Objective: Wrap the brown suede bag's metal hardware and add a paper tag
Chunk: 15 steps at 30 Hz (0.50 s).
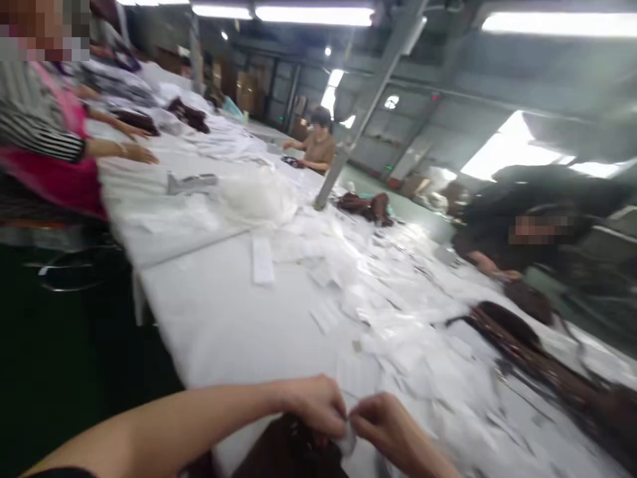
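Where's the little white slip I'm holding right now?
Head view, bottom centre: the white slip is pinched between the left hand and right hand, over a dark bundle at the near edge of the white table.

No legible text (all too blurred).

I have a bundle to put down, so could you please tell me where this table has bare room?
The bare stretch lies along the left edge of the table, between the lone white slip and the left hand. Right of it, scattered slips and a dark bundle crowd the top.
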Each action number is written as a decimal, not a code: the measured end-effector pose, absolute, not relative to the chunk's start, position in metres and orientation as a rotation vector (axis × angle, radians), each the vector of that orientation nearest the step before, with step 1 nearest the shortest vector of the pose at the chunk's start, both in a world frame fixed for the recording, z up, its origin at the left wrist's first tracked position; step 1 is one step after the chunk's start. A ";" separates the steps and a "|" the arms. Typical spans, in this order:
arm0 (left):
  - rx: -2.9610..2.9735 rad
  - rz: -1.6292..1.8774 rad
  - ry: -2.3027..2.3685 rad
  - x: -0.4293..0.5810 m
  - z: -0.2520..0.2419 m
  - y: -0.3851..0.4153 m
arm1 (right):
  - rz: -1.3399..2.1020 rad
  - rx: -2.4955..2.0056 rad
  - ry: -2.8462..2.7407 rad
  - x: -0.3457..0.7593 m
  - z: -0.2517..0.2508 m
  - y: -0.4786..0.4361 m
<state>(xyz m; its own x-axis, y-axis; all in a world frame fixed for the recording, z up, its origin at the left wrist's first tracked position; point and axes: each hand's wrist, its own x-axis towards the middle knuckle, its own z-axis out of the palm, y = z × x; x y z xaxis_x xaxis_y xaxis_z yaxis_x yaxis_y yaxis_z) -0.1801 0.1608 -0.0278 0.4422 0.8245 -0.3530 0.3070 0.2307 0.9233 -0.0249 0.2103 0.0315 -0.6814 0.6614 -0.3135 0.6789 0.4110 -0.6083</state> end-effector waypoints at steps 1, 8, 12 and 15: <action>1.344 0.464 1.098 -0.176 -0.034 0.165 | -1.043 1.208 2.601 -0.017 0.031 0.215; 1.262 0.500 1.124 -0.176 -0.051 0.158 | -0.331 1.111 2.680 -0.023 0.004 0.205; 1.175 0.602 1.245 -0.168 -0.062 0.158 | -0.200 1.092 2.689 -0.025 -0.008 0.200; 1.063 0.644 1.267 -0.165 -0.068 0.161 | -0.204 1.045 2.718 -0.024 -0.002 0.207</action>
<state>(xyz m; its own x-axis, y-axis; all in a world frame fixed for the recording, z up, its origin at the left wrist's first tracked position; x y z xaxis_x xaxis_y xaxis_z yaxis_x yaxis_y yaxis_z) -0.1654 0.1606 -0.0685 0.2293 0.8693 -0.4379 0.1587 0.4105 0.8980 -0.0243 0.2074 -0.0019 -0.7222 0.6432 -0.2544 0.6739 0.7372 -0.0494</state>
